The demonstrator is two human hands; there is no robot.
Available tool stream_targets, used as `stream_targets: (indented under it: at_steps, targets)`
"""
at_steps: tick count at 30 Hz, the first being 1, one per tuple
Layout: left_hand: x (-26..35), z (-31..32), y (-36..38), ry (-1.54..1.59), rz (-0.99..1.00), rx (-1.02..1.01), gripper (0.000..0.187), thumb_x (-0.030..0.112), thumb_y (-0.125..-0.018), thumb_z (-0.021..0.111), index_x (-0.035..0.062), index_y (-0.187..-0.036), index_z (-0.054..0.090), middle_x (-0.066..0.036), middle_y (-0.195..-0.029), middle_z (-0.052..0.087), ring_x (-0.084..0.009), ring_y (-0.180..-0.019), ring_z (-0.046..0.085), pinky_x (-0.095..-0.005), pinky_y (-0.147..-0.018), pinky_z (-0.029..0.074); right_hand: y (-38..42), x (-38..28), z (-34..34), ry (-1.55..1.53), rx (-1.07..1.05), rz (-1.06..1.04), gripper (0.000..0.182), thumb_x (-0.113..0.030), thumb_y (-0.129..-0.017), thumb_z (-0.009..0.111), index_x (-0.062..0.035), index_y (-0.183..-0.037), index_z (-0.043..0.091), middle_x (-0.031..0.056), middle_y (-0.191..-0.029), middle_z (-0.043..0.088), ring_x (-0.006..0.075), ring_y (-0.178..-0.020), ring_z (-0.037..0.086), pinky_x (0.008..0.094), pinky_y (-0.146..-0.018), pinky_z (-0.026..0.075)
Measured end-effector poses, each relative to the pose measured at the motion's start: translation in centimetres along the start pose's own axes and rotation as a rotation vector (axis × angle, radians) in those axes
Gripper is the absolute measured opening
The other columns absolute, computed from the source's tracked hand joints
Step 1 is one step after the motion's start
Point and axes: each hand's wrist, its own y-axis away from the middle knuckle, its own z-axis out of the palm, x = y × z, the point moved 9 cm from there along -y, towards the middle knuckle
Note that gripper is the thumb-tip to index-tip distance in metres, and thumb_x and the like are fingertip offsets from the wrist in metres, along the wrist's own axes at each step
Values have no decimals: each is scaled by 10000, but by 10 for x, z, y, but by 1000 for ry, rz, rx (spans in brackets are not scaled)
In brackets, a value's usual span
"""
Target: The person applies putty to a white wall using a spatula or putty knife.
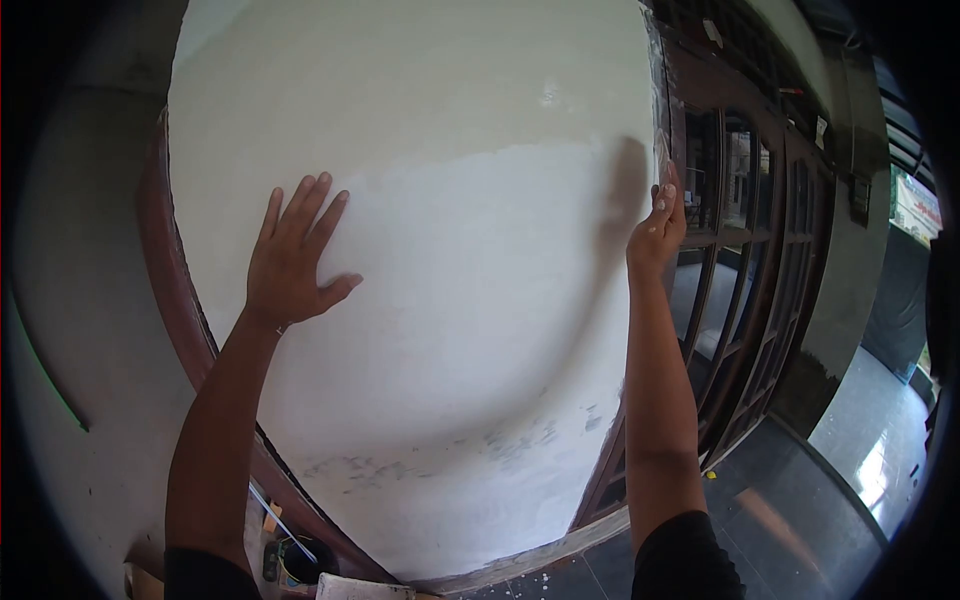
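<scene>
Centrally, a pale wall fills most of the frame, its upper band creamier, its middle whiter, with grey smudges across the lower part. Left of centre, the left hand faces it, grip spread wide, thumb out to the side. At the wall's right edge, the right hand stands upright with its fingers close together; I cannot tell whether that grip pinches anything. Reddish-brown trim borders the wall on the left, and a dark wooden frame with glass panes adjoins it on the right. At lower left sits a dark round container; a thin pale stick reaches its mouth, but the rest of its contents are too dark to make out. Dark tiled floor occupies the lower right.
</scene>
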Motion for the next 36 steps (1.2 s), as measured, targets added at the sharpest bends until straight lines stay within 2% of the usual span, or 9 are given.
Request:
stream_targets:
  at_steps: [5,8,10,13,17,21,25,30,36]
  targets:
    - [8,-3,-3,13,-5,21,877,481,-775,721,92,-1500,416,-152,-1590,339,-316,-1489,293,-567,-1201,194,2,-6,2,148,-128,-103,413,-216,-1057,472,33,-1380,542,185,-1372,590,238,-1258,575,326,-1063,435]
    - [37,-2,-18,40,33,-14,865,482,-775,726,104,-1495,429,-147,-1587,346,-321,-1483,302,-570,-1196,211,3,-3,2,173,-171,-150,416,-233,-1038,518,1,-1379,557,205,-1370,590,290,-1285,564,358,-1083,424]
    - [65,0,-36,60,76,-42,856,482,-780,725,112,-1494,433,-144,-1586,348,-323,-1479,307,-571,-1193,222,4,-2,4,308,-261,-225,448,-270,-1012,566,-50,-1402,550,221,-1412,548,352,-1340,508,414,-1113,397]
    - [95,6,-68,95,89,-12,833,467,-790,723,123,-1492,438,-140,-1586,346,-329,-1467,324,-567,-1184,254,3,-17,11,499,-301,-343,504,-304,-982,617,-81,-1426,531,245,-1459,485,394,-1384,440,452,-1130,371]
    - [116,27,-98,102,32,46,805,466,-823,703,115,-1495,432,-143,-1582,352,-341,-1468,319,-565,-1185,246,2,-11,17,608,-335,-382,574,-316,-935,680,-85,-1435,521,285,-1480,435,442,-1387,413,477,-1125,375]
    - [116,46,-102,67,-29,69,803,503,-848,664,88,-1493,428,-149,-1581,353,-349,-1472,315,-558,-1186,233,3,3,18,700,-367,-432,529,-304,-925,689,-44,-1373,579,316,-1440,467,474,-1360,436,485,-1093,413]
    - [113,44,-99,53,-33,116,805,582,-866,606,85,-1479,449,-150,-1580,358,-357,-1466,328,-566,-1181,231,15,8,14,656,-396,-402,532,-303,-919,693,-32,-1364,585,335,-1424,472,489,-1347,446,504,-1093,408]
    - [115,47,-99,20,-32,92,795,583,-874,597,80,-1474,453,-154,-1583,354,-362,-1464,332,-571,-1178,231,49,16,-2,628,-447,-421,556,-293,-908,704,-42,-1386,570,320,-1450,454,490,-1366,423,545,-1089,396]
    - [116,46,-100,2,-9,90,795,569,-871,603,68,-1470,453,-164,-1575,363,-363,-1461,336,-568,-1177,234,8,4,11,580,-333,-472,572,-288,-906,711,-74,-1410,545,299,-1472,437,463,-1361,441,523,-1075,421]
